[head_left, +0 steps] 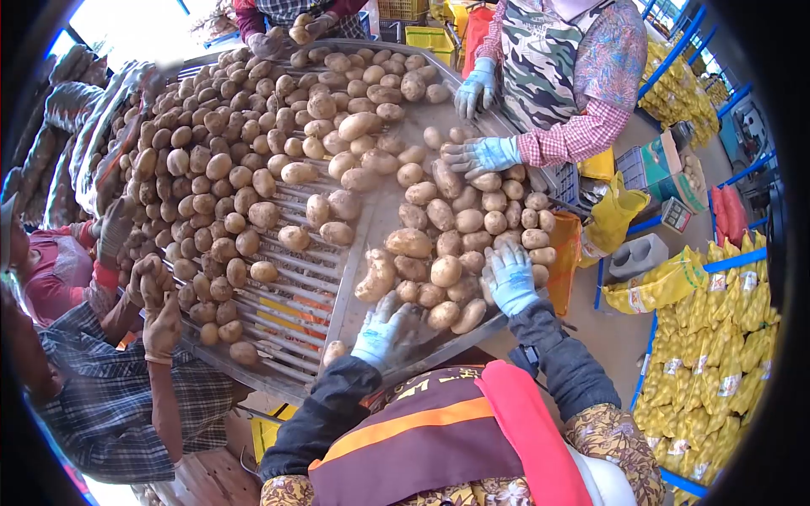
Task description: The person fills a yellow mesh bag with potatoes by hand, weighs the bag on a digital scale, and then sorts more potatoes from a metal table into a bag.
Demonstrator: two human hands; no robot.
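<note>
My left hand (384, 331), in a light blue and grey glove, rests at the near left edge of a heap of potatoes (447, 271). Its fingers stretch forward and touch the potatoes there. On the heap's right side lies my right hand (512, 277), gloved alike, with fingers spread over the potatoes. Neither hand is wrapped round one. The heap sits on a smooth metal table (381, 211), and a large knobbly potato (376, 276) lies just beyond my left fingers.
Slatted bars (295, 278) to the left carry many more potatoes. Across the table a co-worker's gloved hand (483, 157) touches the heap. Other people's hands (160, 325) are at the left and far edges. An orange bag (564, 261) hangs at the right; filled yellow net bags (709, 371) stand beyond.
</note>
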